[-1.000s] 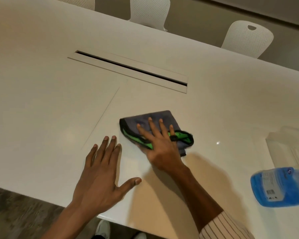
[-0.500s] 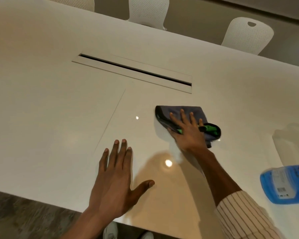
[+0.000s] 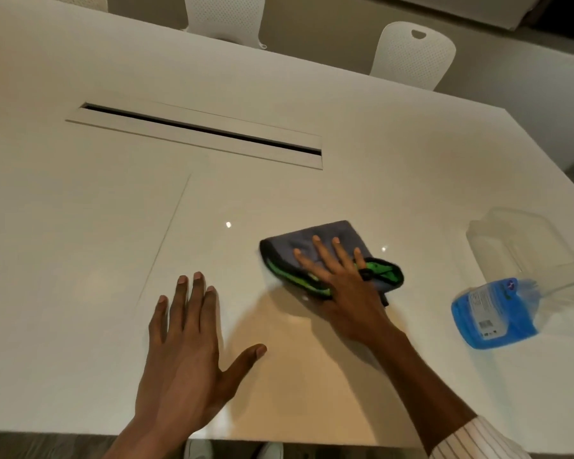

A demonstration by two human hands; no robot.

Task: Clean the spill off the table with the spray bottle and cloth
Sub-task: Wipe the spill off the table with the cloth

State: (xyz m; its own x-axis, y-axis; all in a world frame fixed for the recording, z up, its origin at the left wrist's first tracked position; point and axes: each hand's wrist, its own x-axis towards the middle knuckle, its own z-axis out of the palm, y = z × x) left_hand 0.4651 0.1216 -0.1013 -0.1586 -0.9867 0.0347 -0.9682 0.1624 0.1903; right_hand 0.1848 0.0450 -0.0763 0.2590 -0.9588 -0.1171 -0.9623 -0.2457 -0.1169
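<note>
Right hand flat on the microfiber cloth, left hand spread bracing (smart); I'd overlap strokes with even pressure.

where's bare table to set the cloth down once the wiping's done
Bare table runs from the left hand leftward, and back toward the cable slot. A smaller bare strip lies between the cloth under the right hand and the spray bottle. The right edge is crowded by the bottle and a clear container.
</note>
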